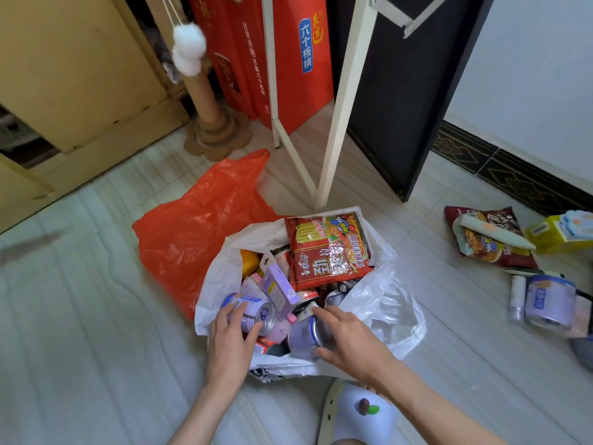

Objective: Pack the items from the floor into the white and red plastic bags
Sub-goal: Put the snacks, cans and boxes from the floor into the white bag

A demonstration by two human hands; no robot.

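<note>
While both my hands are down in the white bag [378, 303] at lower centre of the frame, I read the load as nearly full: my left hand [231, 342] is curled around a purple can [253, 311] lying on its side at the bag's near left, and my right hand [346, 338] rests spread over the metal end of a second purple can [303, 337] just beside it, fingers loose rather than clamped. These cans look rigid, smooth and fairly heavy, so I'd take them round the barrel, not by the slick ends. A red noodle packet [330, 248] lies flat across the far side of the bag; it should be light, crinkly and brittle inside, best lifted by an edge and kept on top. A lilac box [277, 290] stands tilted among the cans, light and crushable. The red bag [199, 226] lies flat and apparently empty at centre left, touching the white one; thin film like that will tear under cans unless held by both handles. Counting what remains on the floor at right: one dark noodle packet [494, 239], one yellow box [558, 232], one purple can [550, 301], plus smaller pieces I cannot tell apart.
</note>
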